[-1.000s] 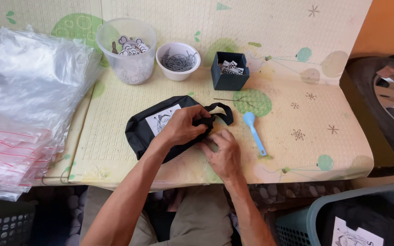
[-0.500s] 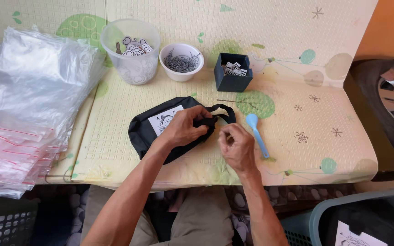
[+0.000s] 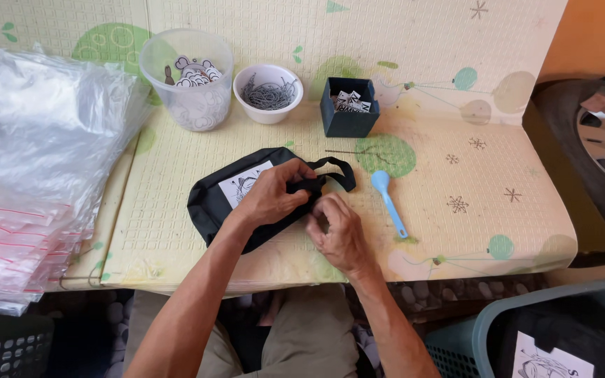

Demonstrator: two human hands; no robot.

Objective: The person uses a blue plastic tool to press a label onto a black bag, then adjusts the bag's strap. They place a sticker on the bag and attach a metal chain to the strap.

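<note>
Work surface: one pale yellow foam mat [image 3: 456,175], folded up at the back. One black pouch [image 3: 211,203] with a white label lies at centre front. Left hand [image 3: 269,197] presses on it, fingers closed around its black strap [image 3: 336,170]. Right hand [image 3: 341,231] beside it, fingertips pinched together; contents cannot be told. Three containers behind: one clear tub [image 3: 189,78], one white bowl [image 3: 268,92], one dark box [image 3: 349,106]. One blue spoon [image 3: 388,201].

The right hand [image 3: 341,234] has drawn in from beside the blue spoon [image 3: 388,201] to the black pouch [image 3: 229,203], meeting the left hand [image 3: 271,196] at the strap [image 3: 334,171]. Its fingers [image 3: 320,210] have curled, perhaps pinching something small; the view hides it.
</note>
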